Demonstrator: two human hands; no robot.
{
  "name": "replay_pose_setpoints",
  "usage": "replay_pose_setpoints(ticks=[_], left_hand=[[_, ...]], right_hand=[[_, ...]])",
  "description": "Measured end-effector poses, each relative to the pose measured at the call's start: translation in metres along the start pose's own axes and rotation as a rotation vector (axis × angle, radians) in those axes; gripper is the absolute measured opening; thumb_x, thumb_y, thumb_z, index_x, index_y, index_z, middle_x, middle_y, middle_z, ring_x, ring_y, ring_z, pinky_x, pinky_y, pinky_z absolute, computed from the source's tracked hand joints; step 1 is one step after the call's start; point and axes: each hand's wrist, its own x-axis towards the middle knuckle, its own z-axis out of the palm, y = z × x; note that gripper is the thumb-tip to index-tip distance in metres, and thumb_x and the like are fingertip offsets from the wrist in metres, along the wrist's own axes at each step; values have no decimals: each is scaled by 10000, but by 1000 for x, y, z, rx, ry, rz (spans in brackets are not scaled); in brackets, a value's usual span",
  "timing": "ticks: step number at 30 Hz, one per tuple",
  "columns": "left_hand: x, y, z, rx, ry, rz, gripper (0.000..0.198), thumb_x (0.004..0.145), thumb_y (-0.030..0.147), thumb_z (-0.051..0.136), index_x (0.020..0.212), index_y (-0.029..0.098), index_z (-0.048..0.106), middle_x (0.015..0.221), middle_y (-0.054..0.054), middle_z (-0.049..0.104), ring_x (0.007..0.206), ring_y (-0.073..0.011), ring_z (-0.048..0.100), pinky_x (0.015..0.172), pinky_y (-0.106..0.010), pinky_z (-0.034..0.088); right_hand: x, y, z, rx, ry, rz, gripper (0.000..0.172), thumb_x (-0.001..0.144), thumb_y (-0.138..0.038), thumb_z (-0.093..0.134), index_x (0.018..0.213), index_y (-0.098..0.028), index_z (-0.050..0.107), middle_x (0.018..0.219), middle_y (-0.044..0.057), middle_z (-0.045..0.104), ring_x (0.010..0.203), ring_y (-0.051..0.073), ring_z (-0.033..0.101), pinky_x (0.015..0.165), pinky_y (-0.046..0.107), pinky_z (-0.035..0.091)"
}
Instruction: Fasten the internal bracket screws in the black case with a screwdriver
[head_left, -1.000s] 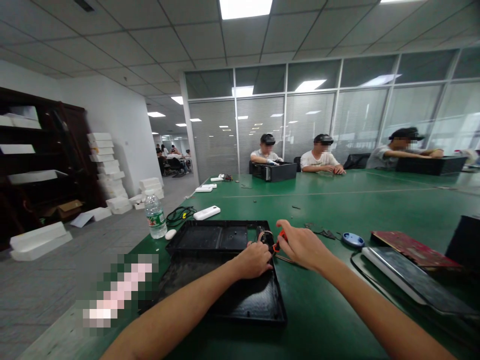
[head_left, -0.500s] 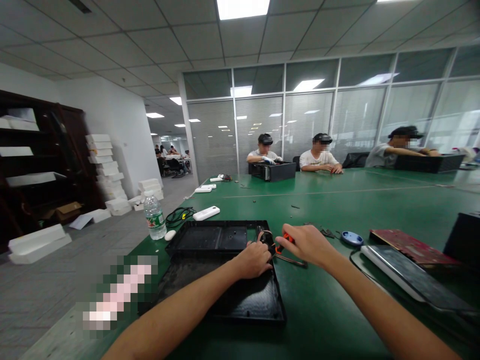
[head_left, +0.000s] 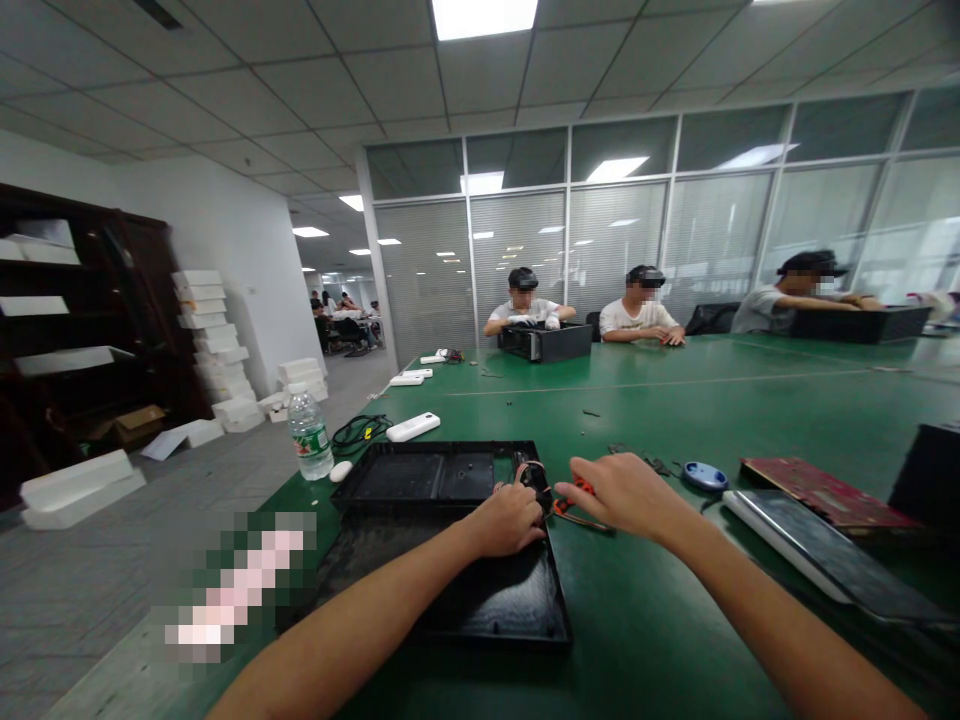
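Observation:
In front of me a black plastic casing [head_left: 517, 610] lies flat, its far section a shallow ribbed tray [head_left: 431, 475]. My left hand [head_left: 504, 522] is closed over the casing's right side, fingers curled down; what they grip is hidden. Thin brownish wires [head_left: 531, 470] loop just beyond its knuckles, beside a small dark part. To the right, my right hand [head_left: 619, 490] is closed around a tool with orange handles [head_left: 583, 486], mostly covered by the fingers. Its tip is near the wires, but I cannot tell whether it touches. A wire end [head_left: 592, 523] trails on the green table below.
A water bottle [head_left: 309, 435], black cable [head_left: 358, 434] and white device [head_left: 413, 427] stand left. On the right are a blue round lid [head_left: 703, 476], red circuit board [head_left: 817, 490] and glass-topped device [head_left: 832, 560]. Across the table, people work at black cases [head_left: 559, 342].
My right hand and the orange-handled tool have shifted slightly down and to the right. My left hand stays put. The person opposite has moved both gloved hands over their black case.

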Motion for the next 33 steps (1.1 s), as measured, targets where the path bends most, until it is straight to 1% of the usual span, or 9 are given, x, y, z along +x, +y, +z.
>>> replay_pose_setpoints(ticks=[3,7,11,13,15,20,24,29,33], left_hand=[[1,0,-2,-24,-9,-10,265,856,408,495,907,149,528,919,-84,511,899,-221,478,771,-338,416],[2,1,-6,-36,-38,-21,252,860,396,489,896,150,528,916,-84,509,895,-220,481,760,-339,421],[3,3,-8,-28,-36,-8,245,858,388,493,888,148,527,910,-85,510,894,-223,482,758,-342,422],[2,3,-7,-18,-23,-2,257,857,398,490,890,146,526,907,-87,511,886,-224,483,749,-342,425],[2,2,-6,-6,-12,5,257,856,398,490,889,145,526,905,-90,513,874,-224,484,743,-344,426],[1,2,-5,-7,0,0,250,850,391,501,867,143,526,895,-90,516,871,-222,488,748,-340,424],[-1,2,-5,-12,4,4,259,847,394,506,893,141,532,912,-95,519,874,-226,493,751,-345,425],[-2,-1,-4,-38,23,3,266,852,402,495,871,143,549,887,-86,532,861,-221,505,734,-338,437],[-3,-5,-1,-66,49,33,224,852,358,504,835,146,572,859,-75,555,853,-211,515,735,-325,446]], right_hand=[[-2,3,-1,86,-2,-32,267,868,-410,416,975,-190,524,751,42,654,654,187,601,559,250,299],[-4,4,-3,32,-56,27,324,887,-445,358,825,-190,548,659,50,632,609,205,592,550,265,301],[-6,2,-5,168,-29,8,306,866,-401,417,1085,-193,459,769,42,651,684,199,604,578,257,326],[-7,0,-5,175,-39,19,244,884,-376,386,1023,-195,472,741,36,642,655,190,597,567,255,319],[-7,-2,-5,132,-51,46,255,897,-408,355,889,-195,495,677,36,624,614,193,587,547,260,304],[-7,-6,-5,181,-25,-14,246,874,-425,418,972,-204,462,739,27,640,655,187,597,552,249,301],[-5,-9,-3,41,-26,24,321,880,-474,373,784,-194,496,647,41,624,591,194,585,517,258,254],[-4,-5,0,90,52,-10,259,868,-427,404,919,-193,503,694,28,640,626,184,588,527,253,250],[-3,-1,5,-13,56,-23,398,877,-491,352,709,-178,534,592,50,621,535,170,560,507,264,212]])
